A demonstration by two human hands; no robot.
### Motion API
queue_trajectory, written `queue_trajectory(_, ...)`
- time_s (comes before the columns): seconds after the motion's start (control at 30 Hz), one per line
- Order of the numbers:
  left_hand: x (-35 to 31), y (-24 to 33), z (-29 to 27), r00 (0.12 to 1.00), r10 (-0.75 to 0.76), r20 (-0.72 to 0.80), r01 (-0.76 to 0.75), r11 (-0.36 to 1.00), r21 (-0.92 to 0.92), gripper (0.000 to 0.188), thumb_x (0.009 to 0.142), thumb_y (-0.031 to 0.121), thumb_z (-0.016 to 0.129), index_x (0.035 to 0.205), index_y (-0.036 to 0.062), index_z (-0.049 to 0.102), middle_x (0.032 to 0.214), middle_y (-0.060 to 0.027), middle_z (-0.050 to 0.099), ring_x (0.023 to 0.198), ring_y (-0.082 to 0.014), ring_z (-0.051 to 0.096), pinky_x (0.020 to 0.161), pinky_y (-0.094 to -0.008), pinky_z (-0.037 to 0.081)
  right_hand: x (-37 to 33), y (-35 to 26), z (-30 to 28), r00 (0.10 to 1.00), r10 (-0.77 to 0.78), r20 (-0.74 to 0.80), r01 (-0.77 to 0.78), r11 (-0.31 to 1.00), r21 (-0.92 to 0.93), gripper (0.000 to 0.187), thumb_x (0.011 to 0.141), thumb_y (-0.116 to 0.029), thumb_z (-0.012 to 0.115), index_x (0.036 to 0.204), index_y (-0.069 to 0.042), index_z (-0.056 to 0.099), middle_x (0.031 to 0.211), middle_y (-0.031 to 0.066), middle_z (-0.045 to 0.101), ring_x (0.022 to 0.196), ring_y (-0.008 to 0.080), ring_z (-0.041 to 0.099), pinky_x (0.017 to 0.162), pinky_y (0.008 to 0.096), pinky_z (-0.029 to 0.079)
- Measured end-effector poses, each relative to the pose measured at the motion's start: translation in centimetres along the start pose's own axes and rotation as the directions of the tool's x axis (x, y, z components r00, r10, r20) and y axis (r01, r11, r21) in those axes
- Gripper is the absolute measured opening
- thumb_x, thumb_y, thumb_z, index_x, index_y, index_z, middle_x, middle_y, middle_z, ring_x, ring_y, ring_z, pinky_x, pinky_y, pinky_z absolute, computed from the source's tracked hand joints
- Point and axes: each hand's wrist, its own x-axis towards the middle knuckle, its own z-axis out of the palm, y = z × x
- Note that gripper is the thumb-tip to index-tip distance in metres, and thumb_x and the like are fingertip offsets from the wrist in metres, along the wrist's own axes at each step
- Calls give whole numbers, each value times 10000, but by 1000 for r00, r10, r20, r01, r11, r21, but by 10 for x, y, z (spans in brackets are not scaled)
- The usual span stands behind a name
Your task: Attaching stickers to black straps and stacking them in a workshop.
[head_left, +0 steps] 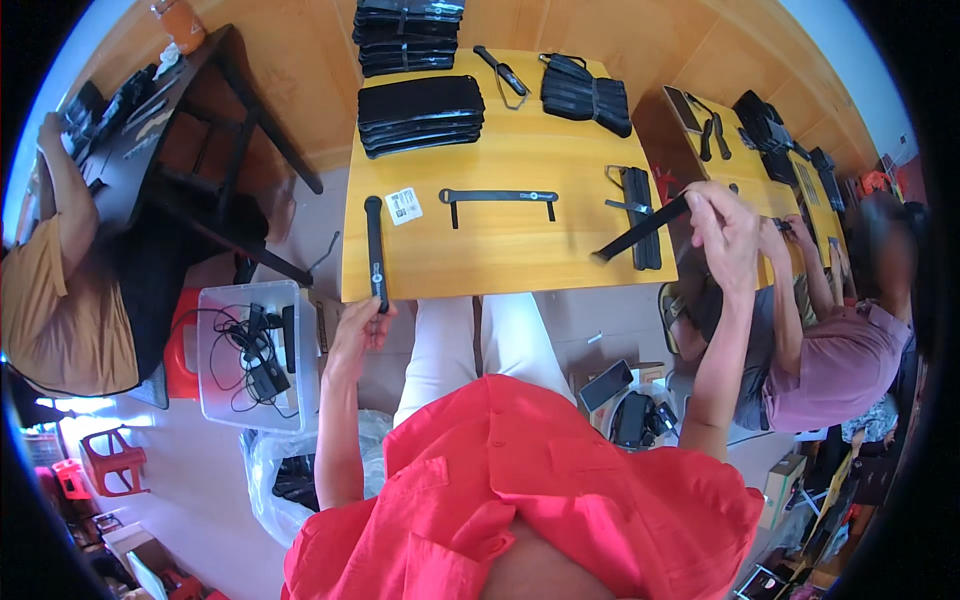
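Note:
My left hand is at the table's near left edge, its fingers closed on the lower end of a black strap. That strap lies lengthwise on the tabletop. My right hand is raised past the right edge, gripping another black strap by one end. Its free end slants down to the left over the table and is slightly blurred. A third black strap lies crosswise in the middle, with a short dark piece hanging below each end. Beneath the raised strap rests a tied black strap bundle.
The yellow table carries stacked flat black pouches, another tied strap bundle, a looped black strap and a white label. A plastic bin with cables stands at left. People sit on both sides.

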Motion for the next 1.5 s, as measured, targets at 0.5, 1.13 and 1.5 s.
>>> queue_trajectory(0.5, 6, 22, 37, 863, 419, -284, -144, 742, 655, 318, 802, 290, 646, 953, 11, 631, 785, -95, 629, 717, -180, 619, 619, -297, 488, -35, -4, 47, 919, 13, 393, -204, 870, 448, 122, 784, 55, 571, 881, 25, 639, 734, 79, 598, 618, 122, 590, 535, 235, 477)
queue_trajectory(1.13, 92, 48, 90, 979, 64, 193, -109, 966, 233, 100, 842, 94, 597, 876, 4, 622, 701, -20, 595, 627, -63, 552, 588, -198, 468, -22, 97, 147, 775, 510, 373, -629, 571, 528, 100, 781, 0, 651, 869, 29, 613, 638, 25, 594, 531, 64, 557, 485, 195, 469)
queue_trajectory(1.5, 158, 25, 88, 935, 334, -121, -274, 894, 354, 122, 813, 99, 625, 791, -21, 638, 643, -34, 602, 550, -71, 535, 513, -209, 437, -10, 139, 207, 726, 617, 303, -628, 417, 657, 77, 802, -63, 652, 833, -5, 613, 622, 30, 587, 491, 63, 517, 402, 189, 385)
